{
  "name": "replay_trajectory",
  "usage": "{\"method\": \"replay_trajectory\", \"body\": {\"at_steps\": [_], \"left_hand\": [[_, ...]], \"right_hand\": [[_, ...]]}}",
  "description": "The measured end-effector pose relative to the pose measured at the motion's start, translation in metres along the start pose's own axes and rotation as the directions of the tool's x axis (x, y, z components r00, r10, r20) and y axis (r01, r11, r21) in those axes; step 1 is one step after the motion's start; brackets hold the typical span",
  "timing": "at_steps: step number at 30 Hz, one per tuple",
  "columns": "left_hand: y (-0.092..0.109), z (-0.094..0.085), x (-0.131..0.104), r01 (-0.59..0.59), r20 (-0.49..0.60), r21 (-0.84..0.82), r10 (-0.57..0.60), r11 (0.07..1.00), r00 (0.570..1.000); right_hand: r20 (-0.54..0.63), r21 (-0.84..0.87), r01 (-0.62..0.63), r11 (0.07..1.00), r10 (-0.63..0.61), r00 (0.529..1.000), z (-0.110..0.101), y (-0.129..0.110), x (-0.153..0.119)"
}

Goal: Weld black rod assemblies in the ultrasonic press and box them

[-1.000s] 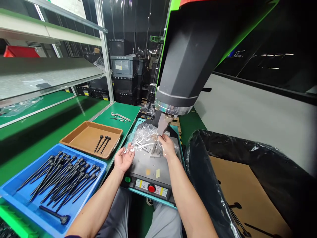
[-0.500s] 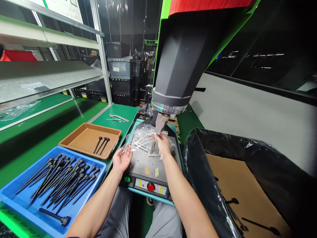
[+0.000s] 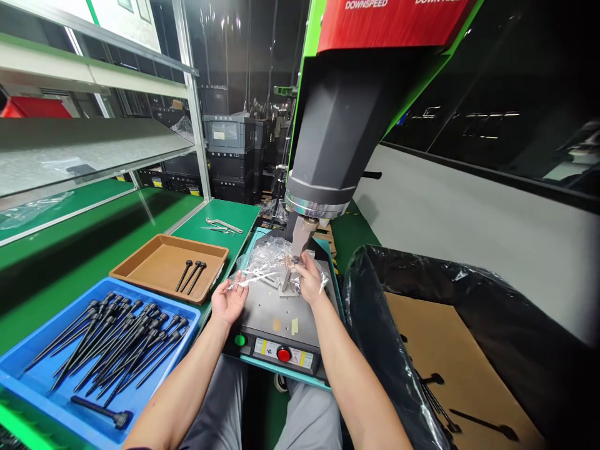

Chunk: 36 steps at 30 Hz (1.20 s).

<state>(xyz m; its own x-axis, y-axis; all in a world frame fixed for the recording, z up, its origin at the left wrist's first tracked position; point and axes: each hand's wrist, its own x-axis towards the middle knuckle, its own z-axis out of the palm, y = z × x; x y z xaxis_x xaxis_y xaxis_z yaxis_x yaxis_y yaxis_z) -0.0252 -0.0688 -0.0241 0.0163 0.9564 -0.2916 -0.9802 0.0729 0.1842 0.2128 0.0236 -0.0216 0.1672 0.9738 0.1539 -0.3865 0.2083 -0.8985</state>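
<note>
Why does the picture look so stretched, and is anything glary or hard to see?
Head view: wide-angle stretching near the edges; glints on the clear plastic and black liner; dark shadow across the green table; right edge smeared and dim.

foreground bright; black curtains point(image 3: 244, 56) behind dim. glare flecks on the clear plastic point(image 3: 269, 256) at my hands; dark shadow across the green counter point(image 3: 154, 200). right edge blurred, blackened; wide-angle stretch toward frame sides.

My left hand point(image 3: 228, 301) opens palm-up near the centre; my right point(image 3: 309, 279), fingers curled, sits further right.
</note>
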Motion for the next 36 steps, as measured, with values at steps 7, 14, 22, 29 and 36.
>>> {"method": "replay_trajectory", "body": {"at_steps": [7,14,22,29,36], "left_hand": [[0.005,-0.004,0.011,-0.012,-0.031,0.023,0.013,1.000,0.999],[0.017,-0.010,0.020,-0.097,-0.067,0.052,0.101,0.994,0.993],[0.024,-0.022,0.021,-0.169,-0.122,0.113,0.182,0.979,0.976],[0.030,-0.010,0.028,-0.210,-0.071,0.139,0.221,0.968,0.973],[0.057,0.046,0.029,-0.519,0.204,0.132,0.489,0.845,0.848]], "right_hand": [[-0.034,0.044,-0.073,0.996,0.074,0.997,-0.033,0.000,0.010],[-0.052,0.036,-0.081,0.996,0.082,0.995,-0.028,0.000,0.025],[-0.101,0.205,-0.170,0.964,0.193,0.976,-0.036,0.003,0.008],[-0.083,0.350,-0.312,0.883,0.361,0.929,-0.029,-0.025,0.036],[-0.117,0.316,-0.241,0.918,0.290,0.950,-0.011,-0.030,0.062]]}}
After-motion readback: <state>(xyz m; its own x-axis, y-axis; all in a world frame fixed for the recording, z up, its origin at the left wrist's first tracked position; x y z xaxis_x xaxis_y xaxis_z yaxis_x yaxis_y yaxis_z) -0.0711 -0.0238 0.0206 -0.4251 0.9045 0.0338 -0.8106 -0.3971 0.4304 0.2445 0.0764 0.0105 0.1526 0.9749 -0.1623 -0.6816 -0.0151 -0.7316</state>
